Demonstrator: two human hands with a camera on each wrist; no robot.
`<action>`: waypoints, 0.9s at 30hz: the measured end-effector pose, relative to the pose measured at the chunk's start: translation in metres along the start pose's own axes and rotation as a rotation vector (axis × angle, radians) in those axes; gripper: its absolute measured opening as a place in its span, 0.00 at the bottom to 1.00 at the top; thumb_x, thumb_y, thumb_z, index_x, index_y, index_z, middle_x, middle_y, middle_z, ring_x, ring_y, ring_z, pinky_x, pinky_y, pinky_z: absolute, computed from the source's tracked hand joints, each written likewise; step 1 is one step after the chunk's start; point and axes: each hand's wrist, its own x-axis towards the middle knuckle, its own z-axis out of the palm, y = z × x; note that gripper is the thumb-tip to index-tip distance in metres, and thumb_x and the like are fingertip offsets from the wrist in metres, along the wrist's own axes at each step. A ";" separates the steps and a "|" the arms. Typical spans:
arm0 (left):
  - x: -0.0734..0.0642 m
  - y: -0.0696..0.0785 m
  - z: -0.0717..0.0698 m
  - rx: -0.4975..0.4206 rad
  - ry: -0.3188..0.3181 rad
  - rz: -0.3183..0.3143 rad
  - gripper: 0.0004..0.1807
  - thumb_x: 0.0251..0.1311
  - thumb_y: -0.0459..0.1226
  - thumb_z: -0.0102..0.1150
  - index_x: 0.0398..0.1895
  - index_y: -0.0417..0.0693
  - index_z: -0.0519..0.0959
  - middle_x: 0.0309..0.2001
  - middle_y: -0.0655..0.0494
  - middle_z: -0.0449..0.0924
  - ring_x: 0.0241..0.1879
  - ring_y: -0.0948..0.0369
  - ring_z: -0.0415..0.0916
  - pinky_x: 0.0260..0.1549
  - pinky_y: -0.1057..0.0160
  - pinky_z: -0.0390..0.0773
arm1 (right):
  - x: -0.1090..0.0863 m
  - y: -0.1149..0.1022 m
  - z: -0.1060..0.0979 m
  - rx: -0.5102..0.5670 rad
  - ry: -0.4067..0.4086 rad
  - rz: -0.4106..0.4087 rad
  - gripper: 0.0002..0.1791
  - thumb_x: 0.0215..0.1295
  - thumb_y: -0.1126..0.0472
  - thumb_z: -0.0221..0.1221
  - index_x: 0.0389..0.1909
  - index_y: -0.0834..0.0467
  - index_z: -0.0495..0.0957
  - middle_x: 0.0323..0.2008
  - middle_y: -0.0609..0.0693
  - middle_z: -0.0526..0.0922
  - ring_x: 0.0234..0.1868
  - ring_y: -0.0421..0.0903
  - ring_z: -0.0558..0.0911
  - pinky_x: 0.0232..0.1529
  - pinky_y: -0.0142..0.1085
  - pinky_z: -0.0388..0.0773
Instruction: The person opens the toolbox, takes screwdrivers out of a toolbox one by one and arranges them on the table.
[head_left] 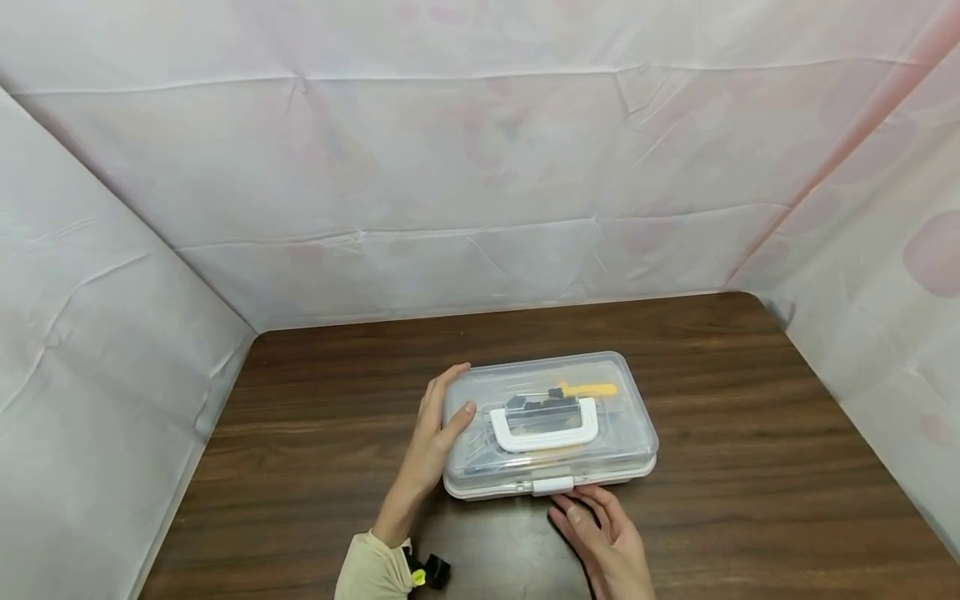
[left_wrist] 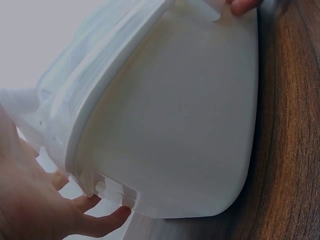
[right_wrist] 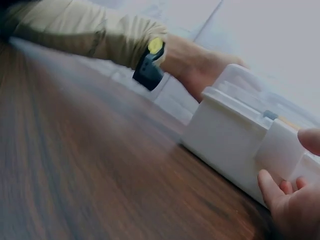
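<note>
A clear-lidded white plastic toolbox (head_left: 626, 446) sits on the table, with a white carrying handle (head_left: 547, 442) lying flat on its lid. Through the lid show a yellow-handled screwdriver (head_left: 592, 390) and some dark items. My left hand (head_left: 435, 433) holds the box's left end, thumb over the lid edge and fingers along the side; in the left wrist view its fingertips reach a small clip on the white wall (left_wrist: 175, 110). At the front, the fingertips of my right hand (head_left: 607, 542) touch the lower edge of the white latch (head_left: 552, 486), thumb apart from it in the right wrist view.
The brown wood-grain table (head_left: 315, 433) has rounded far corners. Pale, pink-patterned cloth (head_left: 450, 167) hangs behind it and along both sides. A black wrist strap with a small device (head_left: 437, 572) is worn at the left sleeve cuff.
</note>
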 end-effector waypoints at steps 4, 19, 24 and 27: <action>0.001 0.001 0.000 0.003 0.002 0.006 0.30 0.71 0.40 0.59 0.76 0.53 0.69 0.74 0.51 0.68 0.72 0.51 0.60 0.71 0.43 0.55 | 0.002 0.003 -0.006 0.082 -0.059 0.023 0.16 0.80 0.72 0.48 0.59 0.52 0.72 0.57 0.47 0.77 0.63 0.42 0.83 0.67 0.42 0.79; 0.002 0.001 0.000 0.019 0.016 0.014 0.30 0.71 0.40 0.59 0.75 0.52 0.69 0.73 0.53 0.70 0.73 0.52 0.62 0.73 0.42 0.56 | 0.003 0.015 -0.002 0.123 -0.033 0.000 0.17 0.78 0.74 0.49 0.53 0.48 0.72 0.53 0.39 0.76 0.55 0.36 0.82 0.56 0.32 0.83; 0.002 0.001 0.000 0.015 0.013 0.009 0.30 0.71 0.40 0.59 0.75 0.54 0.69 0.73 0.53 0.70 0.73 0.52 0.62 0.72 0.42 0.56 | 0.001 0.014 0.002 0.091 0.002 -0.019 0.18 0.74 0.75 0.53 0.54 0.51 0.72 0.49 0.40 0.78 0.46 0.33 0.81 0.49 0.27 0.83; 0.001 0.001 0.000 0.012 0.014 0.012 0.30 0.71 0.40 0.59 0.75 0.53 0.69 0.73 0.52 0.70 0.73 0.52 0.62 0.73 0.42 0.56 | 0.000 0.011 0.006 0.042 0.053 -0.025 0.17 0.72 0.76 0.56 0.52 0.52 0.72 0.48 0.41 0.78 0.45 0.33 0.82 0.49 0.27 0.84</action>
